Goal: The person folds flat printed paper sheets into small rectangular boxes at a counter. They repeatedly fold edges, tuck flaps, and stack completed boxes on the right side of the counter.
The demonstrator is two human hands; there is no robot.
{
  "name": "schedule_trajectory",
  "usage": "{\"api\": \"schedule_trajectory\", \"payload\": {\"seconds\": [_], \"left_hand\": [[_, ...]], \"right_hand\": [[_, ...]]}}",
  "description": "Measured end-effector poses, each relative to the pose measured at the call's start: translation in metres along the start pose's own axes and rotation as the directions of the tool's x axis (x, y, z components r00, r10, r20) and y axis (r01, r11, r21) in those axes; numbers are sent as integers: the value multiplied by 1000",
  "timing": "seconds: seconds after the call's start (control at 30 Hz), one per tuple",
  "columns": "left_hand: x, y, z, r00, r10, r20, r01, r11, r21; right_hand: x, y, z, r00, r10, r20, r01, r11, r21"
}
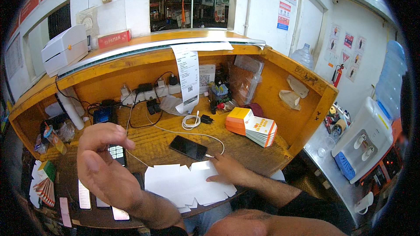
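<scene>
My left hand [105,168] is raised above the left part of the desk, its fingers loosely curled and the thumb apart, with nothing visible in it. Behind it a dark device with a lit keypad [117,152] is partly hidden. My right hand [231,170] lies palm down with fingers outstretched, its thumb on white paper sheets [170,185]. Its fingertips are near the white cable plug [210,155] at the end of a black phone [188,147], which lies screen up with a dark screen. Whether they touch the plug I cannot tell.
A bare limb [271,226] crosses the lower edge, its owner unclear. Orange-white booklets [253,126], a coiled white cable [190,122] and a black charger [207,119] lie farther back. A long receipt [188,76] hangs from the ledge. Several phones [84,194] lie at left.
</scene>
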State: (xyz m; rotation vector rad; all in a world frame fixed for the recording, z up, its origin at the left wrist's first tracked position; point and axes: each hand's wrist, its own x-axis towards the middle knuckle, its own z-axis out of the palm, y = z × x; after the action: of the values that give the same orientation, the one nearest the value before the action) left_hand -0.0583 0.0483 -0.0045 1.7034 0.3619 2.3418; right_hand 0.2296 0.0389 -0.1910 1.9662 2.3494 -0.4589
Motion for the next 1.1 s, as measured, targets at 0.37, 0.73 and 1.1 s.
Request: {"api": "schedule_trajectory", "payload": {"seconds": [0.37,0.73,1.1], "left_hand": [[0,0,0,1000,-1,-11,1,1000,8],[-1,2,2,1000,11,12,-12,998,59],[-1,3,6,1000,18,-15,-16,997,81]], "right_hand": [[-11,-8,1,972,17,-234,-28,999,-41],[-5,3,-23,958,15,-287,29,988,149],[-2,30,-33,915,-159,-372,345,786,514]]}}
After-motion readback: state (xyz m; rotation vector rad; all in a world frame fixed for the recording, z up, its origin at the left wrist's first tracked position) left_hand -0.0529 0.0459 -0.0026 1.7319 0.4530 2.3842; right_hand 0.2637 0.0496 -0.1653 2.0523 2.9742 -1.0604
